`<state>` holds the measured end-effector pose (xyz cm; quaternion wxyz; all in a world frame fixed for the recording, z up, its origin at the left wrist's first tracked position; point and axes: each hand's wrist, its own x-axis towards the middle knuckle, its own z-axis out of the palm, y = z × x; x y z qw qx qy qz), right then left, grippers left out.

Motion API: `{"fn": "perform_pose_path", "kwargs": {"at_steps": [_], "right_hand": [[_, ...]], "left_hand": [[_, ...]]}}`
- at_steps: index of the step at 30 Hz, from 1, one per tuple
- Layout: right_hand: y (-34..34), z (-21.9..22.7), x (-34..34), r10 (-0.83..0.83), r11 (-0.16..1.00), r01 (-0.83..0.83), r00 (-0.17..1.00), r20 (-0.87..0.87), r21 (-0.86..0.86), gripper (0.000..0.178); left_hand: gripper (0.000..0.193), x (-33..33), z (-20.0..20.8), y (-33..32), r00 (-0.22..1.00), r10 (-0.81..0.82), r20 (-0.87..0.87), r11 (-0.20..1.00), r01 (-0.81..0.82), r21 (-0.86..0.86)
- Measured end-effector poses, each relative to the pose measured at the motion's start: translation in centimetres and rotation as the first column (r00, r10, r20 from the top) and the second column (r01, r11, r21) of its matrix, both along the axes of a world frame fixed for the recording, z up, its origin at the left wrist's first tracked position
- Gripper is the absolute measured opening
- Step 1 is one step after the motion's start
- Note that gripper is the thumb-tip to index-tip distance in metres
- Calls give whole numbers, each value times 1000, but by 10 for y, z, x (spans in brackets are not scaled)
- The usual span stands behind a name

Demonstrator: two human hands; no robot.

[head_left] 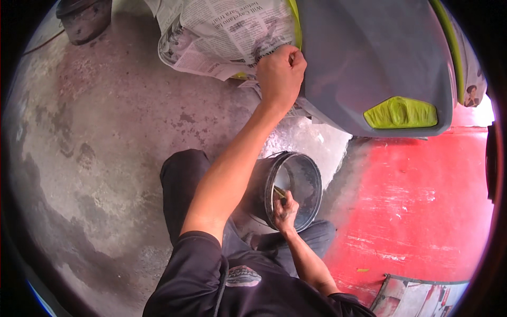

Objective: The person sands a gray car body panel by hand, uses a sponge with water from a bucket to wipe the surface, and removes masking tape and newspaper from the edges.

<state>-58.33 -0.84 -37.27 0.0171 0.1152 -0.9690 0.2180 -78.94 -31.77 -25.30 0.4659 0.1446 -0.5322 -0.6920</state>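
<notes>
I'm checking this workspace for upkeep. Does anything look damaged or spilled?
Yes: the red floor is scuffed, with pale streaks breaking its colour. The grey floor at left has dark blotches, perhaps stains or damp. The newspaper beside the left hand looks creased.

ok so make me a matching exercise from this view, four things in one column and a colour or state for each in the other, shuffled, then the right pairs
1. left hand
2. right hand
3. patch on the grey panel
4. broad surface at lower right

A. yellow-green
B. gripping a greenish piece at the bucket's mouth
C. red
D. curled, at the panel's left edge

Pairs: 1-D, 2-B, 3-A, 4-C
</notes>
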Motion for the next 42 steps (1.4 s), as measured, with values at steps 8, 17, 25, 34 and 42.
{"fn": "perform_pose_path", "kwargs": {"at_steps": [8, 17, 25, 34, 42], "right_hand": [[-8, 6, -2, 83, 996, -84, 996, -40, -11, 15], [5, -7, -2, 73, 997, -73, 995, -64, 5, 21], [-3, 3, -1, 94, 996, -94, 994, -52, 5, 21], [1, 1, -2, 62, 997, -62, 998, -22, 38, 21], [-1, -2, -2, 114, 993, -114, 991, -65, 5, 23]], "left_hand": [[15, 3, 3, 3, 1000, 5, -12, 998, -4, 64], [17, 5, 9, -5, 994, -13, -113, 997, 22, 74], [15, -4, 7, -5, 994, -6, -108, 996, 16, 88], [16, 6, 12, -5, 997, -11, -78, 993, 20, 119], [14, -11, 10, -13, 986, 102, -132, 995, -99, 28]]}}
